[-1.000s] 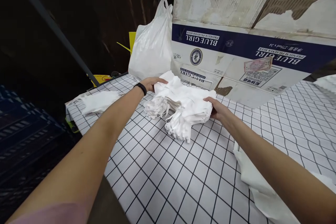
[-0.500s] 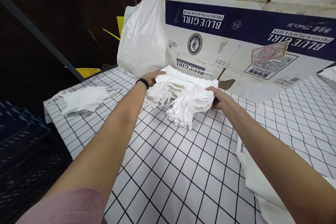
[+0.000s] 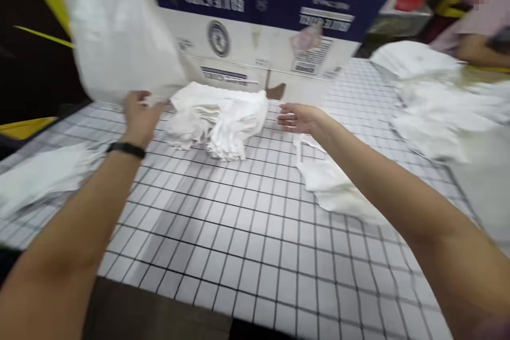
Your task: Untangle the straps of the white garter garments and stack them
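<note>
A stack of folded white cloth garments (image 3: 239, 111) with thin straps lies on the checked tablecloth (image 3: 223, 202). Just left of that stack is my left hand (image 3: 141, 114), its thumb and fingers apart, in front of a white plastic bag (image 3: 123, 37). Over the cloth to the right of the stack, my right hand (image 3: 298, 118) is open with the fingers loosely spread and nothing in them. Beneath my right forearm, another white garment (image 3: 330, 183) lies flat, partly covered from view.
Behind the stack stands a large carton (image 3: 274, 48) printed upside down. More white garments (image 3: 40, 172) lie at the left edge, and a big loose heap (image 3: 434, 101) is at the right. A person's arm (image 3: 480, 50) shows at the far right.
Both hands have let go of the garment stack and moved apart from it, one to each side. The view has turned to the right, bringing the heap and another person into sight.
</note>
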`<state>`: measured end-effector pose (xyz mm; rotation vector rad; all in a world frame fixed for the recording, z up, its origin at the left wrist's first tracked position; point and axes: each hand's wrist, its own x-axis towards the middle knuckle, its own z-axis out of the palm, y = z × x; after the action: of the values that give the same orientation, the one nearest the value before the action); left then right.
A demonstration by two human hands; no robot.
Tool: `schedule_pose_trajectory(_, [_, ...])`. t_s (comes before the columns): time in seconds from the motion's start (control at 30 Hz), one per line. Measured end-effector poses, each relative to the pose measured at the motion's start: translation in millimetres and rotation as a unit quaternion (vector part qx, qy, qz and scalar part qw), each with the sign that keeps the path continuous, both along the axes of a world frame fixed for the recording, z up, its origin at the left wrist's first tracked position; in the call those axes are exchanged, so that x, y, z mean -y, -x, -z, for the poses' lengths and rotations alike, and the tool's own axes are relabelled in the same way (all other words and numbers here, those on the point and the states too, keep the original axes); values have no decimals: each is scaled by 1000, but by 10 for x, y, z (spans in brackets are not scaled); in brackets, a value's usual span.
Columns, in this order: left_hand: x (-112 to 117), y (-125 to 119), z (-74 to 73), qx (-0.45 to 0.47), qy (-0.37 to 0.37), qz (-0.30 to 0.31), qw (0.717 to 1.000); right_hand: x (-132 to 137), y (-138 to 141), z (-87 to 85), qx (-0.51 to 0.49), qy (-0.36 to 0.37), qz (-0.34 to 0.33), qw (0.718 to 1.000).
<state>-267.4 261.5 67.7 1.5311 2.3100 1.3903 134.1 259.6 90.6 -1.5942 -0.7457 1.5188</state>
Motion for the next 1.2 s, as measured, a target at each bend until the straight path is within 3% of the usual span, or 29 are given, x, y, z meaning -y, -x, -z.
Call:
schedule_pose_trajectory(0.07, [322, -218, -17, -66, -79, 49, 993, 419, -380, -209, 25, -68, -42, 997])
schedule_pose_trajectory(0.13, [701, -532, -39, -113, -129, 178, 969, 932, -757, -383, 99, -150, -87, 980])
schedule_pose_trajectory(0.2, [1102, -948, -35, -107, -120, 277, 947, 1470, -1085, -439, 200, -207, -95, 953])
schedule_pose_trajectory(0.27, [1461, -1430, 21, -84, -84, 381, 917, 1937, -1331, -342, 310, -239, -90, 916])
schedule_pose_trajectory(0.33, [1752, -1925, 136, -52, -31, 478, 876, 2260, -1467, -130, 398, -250, -77, 880])
schedule_pose_trajectory(0.4, [1996, -2395, 283, -32, 4, 547, 836, 2418, -1492, 110, 430, -263, -58, 862])
schedule_pose_trajectory(0.5, [2311, -3013, 485, -59, 22, 623, 779, 2392, -1411, 352, 423, -278, -18, 862])
schedule_pose_trajectory(0.57, [2469, -3335, 574, -107, 48, 638, 761, 2274, -1349, 380, 416, -283, -1, 864])
schedule_pose_trajectory(0.67, [2579, -3625, 631, -144, 106, 625, 760, 2089, -1330, 220, 410, -303, 14, 860])
schedule_pose_trajectory(0.8, [2564, -3699, 590, -141, 132, 602, 775, 1981, -1436, -264, 398, -342, 60, 849])
schedule_pose_trajectory(0.93, [2555, -3710, 413, -115, 120, 572, 803, 2093, -1479, -843, 380, -391, 107, 831])
schedule_pose_trajectory(1.0, [2591, -3746, 261, -75, 78, 556, 824, 2243, -1432, -1089, 324, -425, 95, 840])
schedule_pose_trajectory(1.07, [2666, -3781, 74, 11, -12, 536, 844, 2454, -1354, -1269, 233, -448, 64, 861])
schedule_pose_trajectory(1.13, [2785, -3788, -121, 103, -123, 514, 843, 2704, -1272, -1363, 150, -448, 31, 881])
schedule_pose_trajectory(1.2, [2939, -3757, -285, 147, -193, 514, 823, 2952, -1204, -1361, 93, -433, -2, 897])
